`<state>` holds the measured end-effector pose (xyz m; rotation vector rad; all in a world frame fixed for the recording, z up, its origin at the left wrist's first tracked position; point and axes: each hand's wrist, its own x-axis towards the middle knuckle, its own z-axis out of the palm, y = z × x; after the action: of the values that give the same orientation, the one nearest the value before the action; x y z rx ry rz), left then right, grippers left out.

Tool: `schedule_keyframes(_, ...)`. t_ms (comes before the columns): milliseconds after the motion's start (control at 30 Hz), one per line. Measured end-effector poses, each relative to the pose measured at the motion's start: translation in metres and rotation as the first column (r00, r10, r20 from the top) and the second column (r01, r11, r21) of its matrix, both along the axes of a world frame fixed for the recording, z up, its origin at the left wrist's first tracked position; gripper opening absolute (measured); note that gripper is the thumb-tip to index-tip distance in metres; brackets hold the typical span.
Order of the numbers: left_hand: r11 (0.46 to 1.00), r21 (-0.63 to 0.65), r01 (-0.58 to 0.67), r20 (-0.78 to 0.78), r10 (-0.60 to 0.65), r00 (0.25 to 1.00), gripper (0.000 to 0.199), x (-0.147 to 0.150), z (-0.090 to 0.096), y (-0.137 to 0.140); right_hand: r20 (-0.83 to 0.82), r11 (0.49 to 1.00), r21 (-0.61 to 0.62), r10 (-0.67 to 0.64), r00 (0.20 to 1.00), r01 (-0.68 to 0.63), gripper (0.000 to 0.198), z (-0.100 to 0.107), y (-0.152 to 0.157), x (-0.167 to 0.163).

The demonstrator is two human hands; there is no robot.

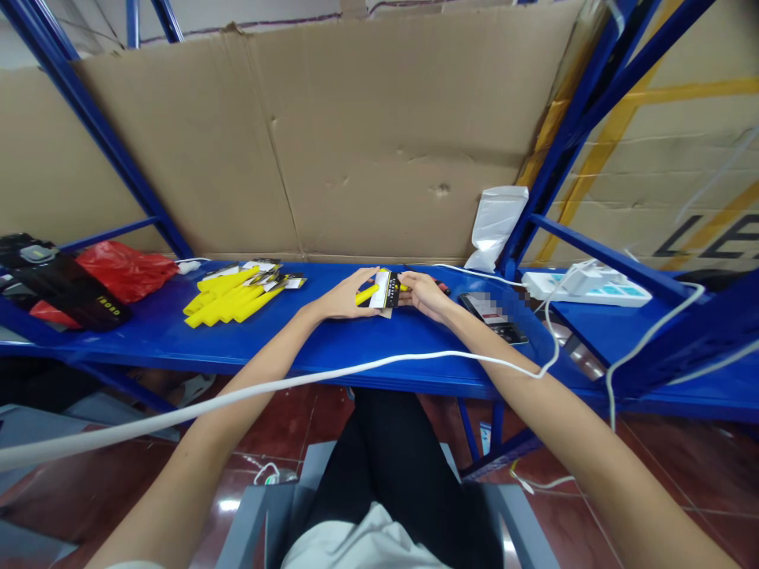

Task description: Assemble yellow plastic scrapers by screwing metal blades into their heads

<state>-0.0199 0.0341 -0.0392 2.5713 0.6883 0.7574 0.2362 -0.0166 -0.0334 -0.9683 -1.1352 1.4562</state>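
Between my two hands, over the middle of the blue shelf, is a yellow tube-like item with a black-and-white card [384, 290] around it. My left hand [341, 299] is closed on its left side, thumb above and fingers below. On the right, the bent fingers of my right hand [428, 297] pinch the other end, and a bit of yellow shows by the fingertips. What the right fingertips press on is partly hidden. To the left of my hands lies a pile of several yellow tubes [234, 304] with similar cards at their far ends.
The blue shelf [332, 348] has a cardboard backing [379, 142]. A phone [492, 316] lies right of my hands, near a white power strip [587, 289]. One white cable [356, 368] crosses over my forearms. At left are a red plastic bag [127, 270] and a black case [71, 288].
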Motion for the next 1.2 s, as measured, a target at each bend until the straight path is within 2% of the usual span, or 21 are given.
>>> schedule_keyframes(133,1.000,-0.001,-0.028,-0.034,0.027,0.999,0.123,-0.001,0.000,0.000,-0.025,1.000,0.001,0.030,0.999,-0.030,0.027,0.002,-0.002,-0.001)
schedule_keyframes(400,0.998,0.053,-0.022,-0.008,0.023,1.000,0.137,-0.001,0.003,-0.003,-0.023,0.998,-0.023,0.057,0.998,-0.058,0.028,-0.001,-0.003,-0.003)
schedule_keyframes(533,0.992,0.058,-0.112,-0.037,0.114,0.993,0.140,-0.001,0.007,-0.008,-0.024,0.999,-0.031,0.033,0.999,-0.033,0.026,-0.001,-0.004,-0.006)
schedule_keyframes(633,0.977,0.064,-0.205,-0.079,0.210,0.975,0.137,-0.001,0.011,-0.012,-0.035,0.999,-0.026,-0.034,0.999,0.033,0.022,-0.001,-0.002,-0.008)
schedule_keyframes(833,0.950,0.104,-0.295,-0.072,0.303,0.950,0.121,-0.005,0.017,-0.011,-0.082,0.973,-0.003,-0.232,0.969,0.233,0.025,0.004,0.004,0.000)
schedule_keyframes(1067,0.900,0.130,-0.415,0.047,0.413,0.910,0.125,-0.011,0.015,0.000,-0.148,0.902,0.046,-0.418,0.896,0.429,0.022,0.011,0.007,0.016)
schedule_keyframes(1200,0.879,0.081,-0.469,0.113,0.459,0.881,0.124,-0.015,0.012,0.004,-0.194,0.843,0.064,-0.515,0.835,0.534,0.021,0.011,0.013,0.026)
